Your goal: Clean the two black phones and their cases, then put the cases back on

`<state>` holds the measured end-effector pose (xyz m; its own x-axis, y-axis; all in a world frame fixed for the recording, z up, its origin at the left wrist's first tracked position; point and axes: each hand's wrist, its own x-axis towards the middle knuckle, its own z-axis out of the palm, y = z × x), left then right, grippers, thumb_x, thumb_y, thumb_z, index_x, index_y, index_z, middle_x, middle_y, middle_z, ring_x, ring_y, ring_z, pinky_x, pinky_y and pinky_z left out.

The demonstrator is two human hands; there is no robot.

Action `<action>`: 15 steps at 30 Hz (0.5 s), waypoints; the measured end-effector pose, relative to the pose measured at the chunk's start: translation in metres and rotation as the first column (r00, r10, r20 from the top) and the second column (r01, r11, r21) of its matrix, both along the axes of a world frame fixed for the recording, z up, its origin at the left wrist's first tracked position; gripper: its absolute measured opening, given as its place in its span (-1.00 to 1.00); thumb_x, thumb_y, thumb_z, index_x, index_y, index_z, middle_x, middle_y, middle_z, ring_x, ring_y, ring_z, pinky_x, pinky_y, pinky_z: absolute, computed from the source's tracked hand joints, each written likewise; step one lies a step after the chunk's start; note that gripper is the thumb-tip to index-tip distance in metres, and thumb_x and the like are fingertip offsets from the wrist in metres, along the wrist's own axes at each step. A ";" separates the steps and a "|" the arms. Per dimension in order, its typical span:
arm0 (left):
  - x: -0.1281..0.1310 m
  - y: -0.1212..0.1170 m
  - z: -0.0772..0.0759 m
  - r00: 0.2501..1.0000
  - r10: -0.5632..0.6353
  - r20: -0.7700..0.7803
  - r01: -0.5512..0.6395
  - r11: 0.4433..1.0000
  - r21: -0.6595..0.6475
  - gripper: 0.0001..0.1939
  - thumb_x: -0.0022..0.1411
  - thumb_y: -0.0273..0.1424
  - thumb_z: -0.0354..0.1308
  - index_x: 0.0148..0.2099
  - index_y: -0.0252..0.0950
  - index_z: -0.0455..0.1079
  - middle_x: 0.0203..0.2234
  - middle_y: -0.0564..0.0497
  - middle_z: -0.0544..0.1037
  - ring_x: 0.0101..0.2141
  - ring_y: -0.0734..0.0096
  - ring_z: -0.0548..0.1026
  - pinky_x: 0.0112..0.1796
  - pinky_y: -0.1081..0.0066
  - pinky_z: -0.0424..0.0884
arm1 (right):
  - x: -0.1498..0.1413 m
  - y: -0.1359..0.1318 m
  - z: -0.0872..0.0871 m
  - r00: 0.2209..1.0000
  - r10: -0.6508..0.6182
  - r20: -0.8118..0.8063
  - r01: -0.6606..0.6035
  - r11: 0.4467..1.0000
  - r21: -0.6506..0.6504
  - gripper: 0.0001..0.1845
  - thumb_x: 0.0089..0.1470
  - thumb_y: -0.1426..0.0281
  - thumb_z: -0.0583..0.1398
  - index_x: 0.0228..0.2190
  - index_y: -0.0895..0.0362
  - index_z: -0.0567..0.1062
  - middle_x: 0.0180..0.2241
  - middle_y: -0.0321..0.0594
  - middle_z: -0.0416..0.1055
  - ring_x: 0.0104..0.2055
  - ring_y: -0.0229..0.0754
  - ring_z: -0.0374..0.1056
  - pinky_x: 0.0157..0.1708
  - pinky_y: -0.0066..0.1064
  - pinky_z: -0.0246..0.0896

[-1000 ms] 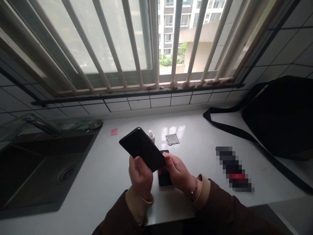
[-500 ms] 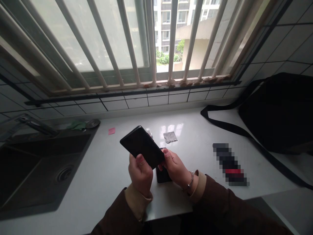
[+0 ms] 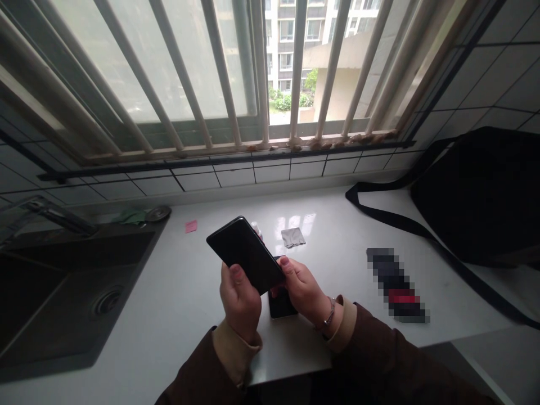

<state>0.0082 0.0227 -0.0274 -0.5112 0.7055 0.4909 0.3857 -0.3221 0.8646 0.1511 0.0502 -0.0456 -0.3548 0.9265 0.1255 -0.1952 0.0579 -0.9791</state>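
My left hand (image 3: 239, 301) and my right hand (image 3: 302, 289) both grip the near end of a black phone (image 3: 244, 253), which tilts up and away to the left above the white counter (image 3: 181, 292). A second dark phone (image 3: 281, 305) lies flat on the counter just under my right hand. Behind the raised phone stands a small white bottle (image 3: 256, 228), mostly hidden. A grey foil sachet (image 3: 293, 237) lies a little further back, and a small pink note (image 3: 191, 226) sits to the left.
A dark sink (image 3: 63, 281) with a tap (image 3: 59, 214) fills the left. A black bag (image 3: 485, 197) with a long strap (image 3: 405, 225) lies at the right. A blurred dark object (image 3: 399, 287) rests near the counter's front edge. Barred window behind.
The view has shifted slightly; my hands and the raised phone stay almost still, with my right fingers moving a little along the phone's near end.
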 end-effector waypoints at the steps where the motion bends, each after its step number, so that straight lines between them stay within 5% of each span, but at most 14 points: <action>1: -0.001 0.000 0.000 1.000 0.021 -0.021 -0.021 1.000 0.001 -0.57 0.59 -0.09 -0.05 0.09 -0.29 0.47 -0.14 -0.16 0.63 -0.17 0.13 0.62 -0.17 0.25 0.50 | 0.002 0.000 0.003 1.000 -0.023 0.019 0.023 0.999 0.036 -0.41 0.50 -0.06 -0.05 -0.23 0.10 0.53 -0.47 -0.25 0.48 -0.46 -0.17 0.44 -0.42 -0.34 0.32; 7: -0.005 -0.002 -0.008 0.942 0.066 -0.329 -0.079 0.997 -0.024 -0.78 0.51 -0.23 0.09 -0.06 -0.28 0.43 -0.35 -0.07 0.55 -0.40 0.23 0.54 -0.37 0.32 0.42 | 0.009 0.000 0.022 0.963 -0.231 0.141 0.165 0.914 0.371 -0.60 0.39 0.17 0.26 0.17 -0.01 0.53 0.08 -0.08 0.52 0.01 -0.03 0.51 0.04 -0.19 0.47; 11: -0.001 -0.001 -0.010 0.908 -0.087 -0.411 0.116 0.992 0.047 -0.86 0.49 -0.29 0.14 -0.01 -0.23 0.40 -0.08 -0.19 0.56 -0.07 0.09 0.59 -0.07 0.17 0.51 | 0.007 0.003 0.020 0.982 -0.181 0.052 0.163 0.955 0.250 -0.62 0.30 0.25 0.35 0.13 -0.04 0.59 0.09 -0.10 0.54 0.09 -0.01 0.54 0.11 -0.15 0.52; 15: 0.006 -0.001 -0.009 0.921 -0.375 -0.106 0.379 0.925 0.020 -0.63 0.55 -0.16 0.08 0.25 -0.23 0.26 0.09 -0.27 0.51 0.02 0.07 0.59 0.02 0.09 0.52 | 0.005 0.006 0.017 0.990 -0.135 -0.050 0.140 0.983 0.122 -0.64 0.23 0.22 0.41 0.05 -0.04 0.66 0.09 -0.11 0.53 0.06 0.00 0.58 0.10 -0.14 0.56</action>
